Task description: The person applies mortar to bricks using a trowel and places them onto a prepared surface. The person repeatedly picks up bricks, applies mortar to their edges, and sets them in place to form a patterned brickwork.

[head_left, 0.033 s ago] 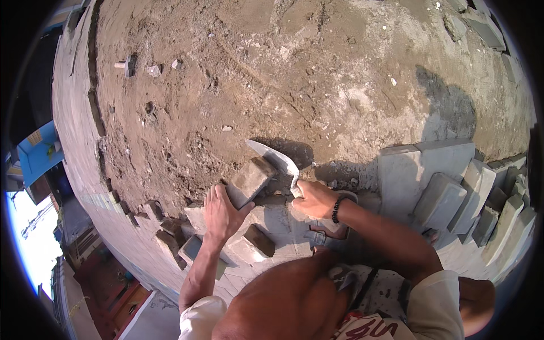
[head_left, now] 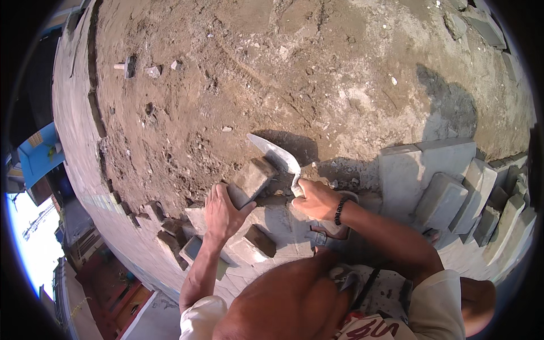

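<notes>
My left hand (head_left: 222, 214) grips the near-left end of a grey paving block (head_left: 252, 180), fingers along its left edge and thumb on its near side. The block sits tilted at an angle where the bare soil meets the laid paving. My right hand (head_left: 319, 200), with a dark beaded bracelet at the wrist, is closed round the handle of a pointed trowel (head_left: 276, 154). The trowel's blade is raised just beyond the block, pointing away to the left, and casts a shadow on the soil. Another loose block (head_left: 259, 242) lies nearer to me, right of my left forearm.
Rough soil (head_left: 187, 119) with small stones stretches ahead. A hammer (head_left: 129, 66) lies on it at the far left. Several loose paving blocks (head_left: 445, 198) lean in a pile at the right, beside flat slabs (head_left: 399, 170). A sandalled foot (head_left: 328, 229) is behind my right hand.
The trowel's blade has risen very slightly, its tip moving a little away from me. My left hand and the block stay in place.
</notes>
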Motion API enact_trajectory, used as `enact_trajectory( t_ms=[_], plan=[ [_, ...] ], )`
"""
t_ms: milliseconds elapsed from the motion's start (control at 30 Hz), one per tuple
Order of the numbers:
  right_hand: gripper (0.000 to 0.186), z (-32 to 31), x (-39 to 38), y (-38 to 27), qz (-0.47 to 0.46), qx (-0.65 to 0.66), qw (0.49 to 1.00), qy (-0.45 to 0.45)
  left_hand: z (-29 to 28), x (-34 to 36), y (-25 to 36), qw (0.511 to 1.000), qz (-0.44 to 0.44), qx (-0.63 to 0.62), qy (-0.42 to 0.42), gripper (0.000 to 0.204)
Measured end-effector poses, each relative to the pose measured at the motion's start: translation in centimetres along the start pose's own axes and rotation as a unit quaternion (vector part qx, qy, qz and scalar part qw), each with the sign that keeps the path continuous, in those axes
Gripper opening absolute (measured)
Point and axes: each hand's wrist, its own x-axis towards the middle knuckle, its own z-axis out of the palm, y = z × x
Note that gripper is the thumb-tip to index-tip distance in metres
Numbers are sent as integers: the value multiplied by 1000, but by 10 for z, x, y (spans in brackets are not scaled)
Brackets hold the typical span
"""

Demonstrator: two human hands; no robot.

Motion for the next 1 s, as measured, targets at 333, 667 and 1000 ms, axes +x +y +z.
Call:
enact_trajectory(
  t_ms=[333,667,1000],
  plan=[
    [36,22,-19,7,35,94,994,-30,-8,24,22,998,11,62,0,72],
    [25,53,-5,20,-102,60,992,43,-1,26,27,1000,4,8,17,84],
    [25,-44,-41,-29,-95,-37,989,106,2,-38,-19,978,-49,-127,161,91]
  ],
)
